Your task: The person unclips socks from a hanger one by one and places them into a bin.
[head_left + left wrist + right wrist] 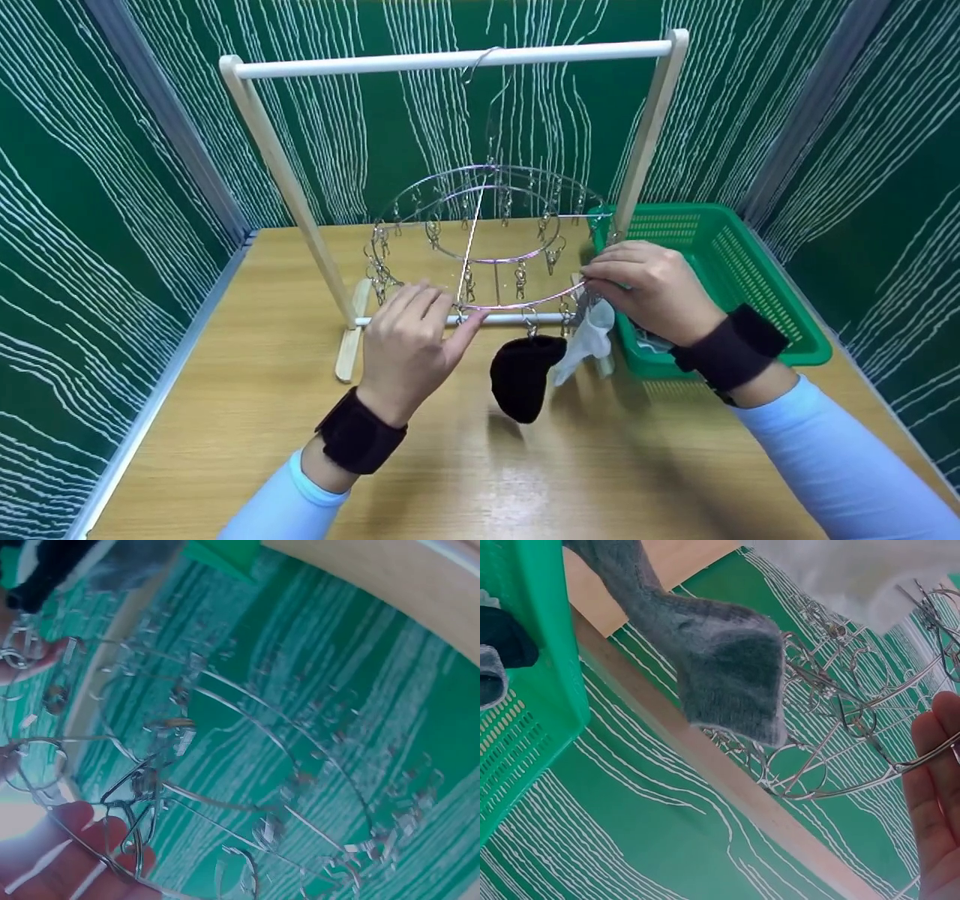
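A round metal clip hanger (pixel 525 305) with two rings and many small clips hangs by its hook from a white rail. My left hand (pixel 409 337) holds the front left of the outer ring, thumb along the near side. At the front right, my right hand (pixel 649 285) pinches the same ring between thumb and fingers. Between the hands a black sock (pixel 525 379) hangs from a clip. Beside it hangs a translucent white sock (pixel 589 337), just below my right hand. The right wrist view shows a grey sock (pixel 727 667) hanging at the ring's edge.
The rack has a white top rail (pixel 360 65) and wooden legs (pixel 289 187) standing on the wooden table (pixel 225 420). A green basket (pixel 780 292) stands at the right, with dark and grey cloth items inside. Green walls with white lines enclose the table.
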`<state>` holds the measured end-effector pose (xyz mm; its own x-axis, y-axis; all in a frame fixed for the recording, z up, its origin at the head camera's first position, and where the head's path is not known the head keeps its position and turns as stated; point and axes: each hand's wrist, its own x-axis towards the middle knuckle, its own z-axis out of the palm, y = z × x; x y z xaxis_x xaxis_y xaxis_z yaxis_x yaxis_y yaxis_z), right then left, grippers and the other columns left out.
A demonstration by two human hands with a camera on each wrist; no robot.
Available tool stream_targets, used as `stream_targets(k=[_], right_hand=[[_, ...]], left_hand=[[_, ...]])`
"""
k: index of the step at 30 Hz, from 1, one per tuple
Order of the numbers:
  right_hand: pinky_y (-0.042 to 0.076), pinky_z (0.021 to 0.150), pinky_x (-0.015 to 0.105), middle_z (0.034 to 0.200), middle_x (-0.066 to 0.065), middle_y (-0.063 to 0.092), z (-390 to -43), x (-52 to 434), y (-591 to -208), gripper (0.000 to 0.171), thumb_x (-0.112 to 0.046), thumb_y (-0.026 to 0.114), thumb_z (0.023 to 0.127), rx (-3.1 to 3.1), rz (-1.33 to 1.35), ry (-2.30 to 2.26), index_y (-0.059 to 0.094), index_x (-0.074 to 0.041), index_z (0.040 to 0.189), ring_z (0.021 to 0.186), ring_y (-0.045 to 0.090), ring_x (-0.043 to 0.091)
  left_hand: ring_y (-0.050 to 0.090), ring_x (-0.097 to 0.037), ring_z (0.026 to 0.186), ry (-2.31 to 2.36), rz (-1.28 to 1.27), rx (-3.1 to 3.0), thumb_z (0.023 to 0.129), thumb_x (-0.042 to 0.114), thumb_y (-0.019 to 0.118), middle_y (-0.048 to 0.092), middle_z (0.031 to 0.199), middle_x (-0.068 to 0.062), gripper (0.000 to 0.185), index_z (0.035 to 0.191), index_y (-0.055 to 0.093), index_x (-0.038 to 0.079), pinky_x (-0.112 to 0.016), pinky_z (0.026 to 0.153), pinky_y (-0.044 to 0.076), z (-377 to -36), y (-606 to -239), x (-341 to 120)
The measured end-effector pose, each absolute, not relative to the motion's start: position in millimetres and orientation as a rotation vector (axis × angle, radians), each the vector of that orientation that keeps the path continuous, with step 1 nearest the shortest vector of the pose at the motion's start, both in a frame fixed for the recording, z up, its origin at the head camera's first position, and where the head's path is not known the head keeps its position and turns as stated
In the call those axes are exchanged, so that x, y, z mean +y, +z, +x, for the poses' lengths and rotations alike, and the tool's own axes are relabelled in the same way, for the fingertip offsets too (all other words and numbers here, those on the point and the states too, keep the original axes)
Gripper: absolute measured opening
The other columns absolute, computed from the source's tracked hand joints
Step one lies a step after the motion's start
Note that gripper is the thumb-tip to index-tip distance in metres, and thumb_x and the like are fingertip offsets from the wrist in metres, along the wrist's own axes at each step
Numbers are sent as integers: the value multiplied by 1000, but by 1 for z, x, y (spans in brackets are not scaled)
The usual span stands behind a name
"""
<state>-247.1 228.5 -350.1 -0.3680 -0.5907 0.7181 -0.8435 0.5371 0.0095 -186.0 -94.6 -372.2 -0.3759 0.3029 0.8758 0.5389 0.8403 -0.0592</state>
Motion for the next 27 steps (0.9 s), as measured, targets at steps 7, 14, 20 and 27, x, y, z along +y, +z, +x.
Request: stream_targets(k=[7,14,20,27], right_hand=[[64,77,44,91,14,83,-243,224,-352,22,9,91,78,-2058,1177,524,84,1,97,85,76,30],[59,71,40,91,13,83,-239,218,-351,23,5,94,77,-2043,1194,558,84,1,97,84,74,29],[60,79,36,101,14,82,-239,222,-349,31,-4,96,78,-2057,1214,580,82,0,106,93,74,30],[63,90,43,109,14,82,-244,230,-350,31,-11,94,83,-2133,1136,589,81,-1,110,103,76,29]], left_hand=[[82,-33,93,-267,-674,-2002,91,42,87,82,95,-15,42,94,79,0,-44,91,67,-194,-379,-106],[81,-37,101,-275,-743,-1981,97,40,82,82,100,-20,42,99,78,-3,-46,96,66,-206,-383,-118],[80,-38,105,-273,-789,-1959,106,43,70,81,100,-20,48,103,78,-4,-48,97,65,-218,-388,-131],[80,-40,108,-248,-790,-1939,113,47,54,81,106,-24,60,108,78,-7,-49,97,65,-225,-388,-139]])
